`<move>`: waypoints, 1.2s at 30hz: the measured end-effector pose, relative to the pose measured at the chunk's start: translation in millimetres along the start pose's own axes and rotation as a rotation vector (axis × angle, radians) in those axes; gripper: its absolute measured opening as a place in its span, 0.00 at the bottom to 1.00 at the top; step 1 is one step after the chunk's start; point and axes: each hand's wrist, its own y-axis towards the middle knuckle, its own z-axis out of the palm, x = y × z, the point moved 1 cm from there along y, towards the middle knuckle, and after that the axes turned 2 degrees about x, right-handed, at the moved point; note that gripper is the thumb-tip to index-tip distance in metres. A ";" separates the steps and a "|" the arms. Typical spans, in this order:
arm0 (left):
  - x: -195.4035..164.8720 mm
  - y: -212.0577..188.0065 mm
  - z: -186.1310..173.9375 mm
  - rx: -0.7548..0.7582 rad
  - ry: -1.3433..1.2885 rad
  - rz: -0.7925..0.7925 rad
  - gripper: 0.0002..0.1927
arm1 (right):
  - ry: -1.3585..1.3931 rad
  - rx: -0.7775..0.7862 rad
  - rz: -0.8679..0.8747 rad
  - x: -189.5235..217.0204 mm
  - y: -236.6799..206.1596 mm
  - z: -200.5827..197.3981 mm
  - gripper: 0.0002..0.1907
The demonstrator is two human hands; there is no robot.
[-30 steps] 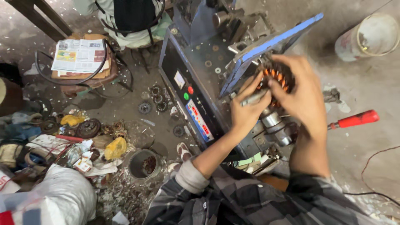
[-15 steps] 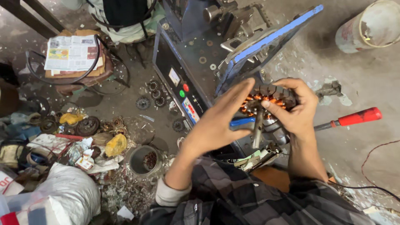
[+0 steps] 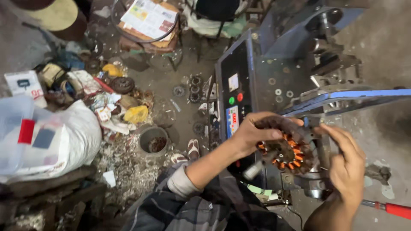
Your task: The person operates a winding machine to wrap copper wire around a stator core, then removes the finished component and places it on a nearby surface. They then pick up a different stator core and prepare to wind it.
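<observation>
A round stator (image 3: 287,149) with orange copper-wound teeth sits at the front of a grey machine (image 3: 274,81). My left hand (image 3: 252,132) grips its left rim, thumb laid over the top edge. Close beside the stator's right edge is my right hand (image 3: 346,164), fingers spread and slightly curled; whether it touches the stator is unclear. A blue flat bar (image 3: 346,99) slants across just above the stator. Below my left hand a small whitish cylinder (image 3: 252,170) pokes out.
The machine's panel (image 3: 234,100) has a green and a red button. A red-handled tool (image 3: 396,209) lies at the lower right. Left, on the dirty floor: a white sack (image 3: 64,137), a small pot (image 3: 153,141), scattered scrap, round metal parts (image 3: 195,87), and a stool with papers (image 3: 147,19).
The camera view has shifted right and nearer. My left hand closed onto the stator's left rim, and my right hand came off its right side, opening up.
</observation>
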 end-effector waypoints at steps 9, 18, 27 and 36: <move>5.9 -27.0 -23.8 0.055 -0.264 -0.047 0.21 | -0.196 -0.157 -0.110 -36.8 -19.4 25.9 0.09; 35.1 -26.7 -19.1 0.009 -0.199 -0.115 0.26 | -0.100 -0.295 0.009 -32.9 -26.0 28.4 0.11; 14.3 -33.6 -19.6 -0.059 -0.095 -0.114 0.22 | -0.362 -0.148 -0.187 25.9 -21.0 24.7 0.22; -13.6 -43.0 -10.6 0.053 0.240 -0.070 0.21 | 0.221 -0.180 0.143 13.0 -25.6 38.0 0.02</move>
